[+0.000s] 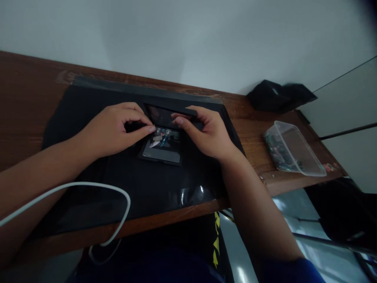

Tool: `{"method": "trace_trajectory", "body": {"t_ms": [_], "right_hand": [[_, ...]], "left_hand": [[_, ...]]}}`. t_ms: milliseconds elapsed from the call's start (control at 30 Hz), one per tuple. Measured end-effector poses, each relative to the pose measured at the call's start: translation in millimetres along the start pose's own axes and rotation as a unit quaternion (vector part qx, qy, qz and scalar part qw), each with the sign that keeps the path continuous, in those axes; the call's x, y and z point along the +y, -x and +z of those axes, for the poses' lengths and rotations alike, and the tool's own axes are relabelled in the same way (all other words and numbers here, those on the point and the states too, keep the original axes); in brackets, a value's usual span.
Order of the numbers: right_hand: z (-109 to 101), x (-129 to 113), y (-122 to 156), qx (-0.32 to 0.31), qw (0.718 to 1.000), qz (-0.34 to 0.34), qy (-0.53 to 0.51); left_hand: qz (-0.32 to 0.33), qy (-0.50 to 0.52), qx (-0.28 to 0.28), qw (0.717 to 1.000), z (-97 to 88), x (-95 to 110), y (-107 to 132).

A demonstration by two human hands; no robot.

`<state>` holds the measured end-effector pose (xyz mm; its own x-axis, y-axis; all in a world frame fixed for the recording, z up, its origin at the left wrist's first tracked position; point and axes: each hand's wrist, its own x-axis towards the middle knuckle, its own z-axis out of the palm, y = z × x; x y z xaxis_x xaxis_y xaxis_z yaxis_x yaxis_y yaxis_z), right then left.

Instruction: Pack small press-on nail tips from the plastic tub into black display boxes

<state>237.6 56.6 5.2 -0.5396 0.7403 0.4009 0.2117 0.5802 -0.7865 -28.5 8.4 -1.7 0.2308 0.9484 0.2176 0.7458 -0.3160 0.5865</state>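
A small dark box (163, 154) lies open on a black mat (97, 173), its lid (165, 114) tilted up at the far side. Several small pale and bluish pieces (161, 138) sit inside the box near the hinge. My left hand (113, 127) is curled at the box's left edge, thumb and fingers pinched together just above the pieces. My right hand (207, 131) grips the right end of the lid, fingers wrapped over its edge. What the left fingers pinch is too small to make out.
The mat covers a brown wooden table (26, 98) against a white wall. A clear plastic tub (294, 153) with small parts stands at the right, a black cloth bundle (279, 96) behind it. A white cable (118, 196) loops over the table's near edge.
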Motion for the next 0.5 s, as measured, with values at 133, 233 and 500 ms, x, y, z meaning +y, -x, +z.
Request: {"method": "trace_trajectory", "body": {"t_ms": [133,233,500], "right_hand": [[0.3,2.0,0.4,0.000,1.000,0.004,0.012],[0.8,1.6,0.7,0.000,1.000,0.001,0.019],[3.3,-2.2,-0.2,-0.005,0.998,-0.036,0.054]], "left_hand": [[-0.004,0.042,-0.001,0.999,1.3,-2.5,-0.7],[0.025,0.068,-0.017,0.997,2.7,-3.8,-1.4],[0.029,0.053,-0.007,0.998,5.5,-1.3,-5.9]]}}
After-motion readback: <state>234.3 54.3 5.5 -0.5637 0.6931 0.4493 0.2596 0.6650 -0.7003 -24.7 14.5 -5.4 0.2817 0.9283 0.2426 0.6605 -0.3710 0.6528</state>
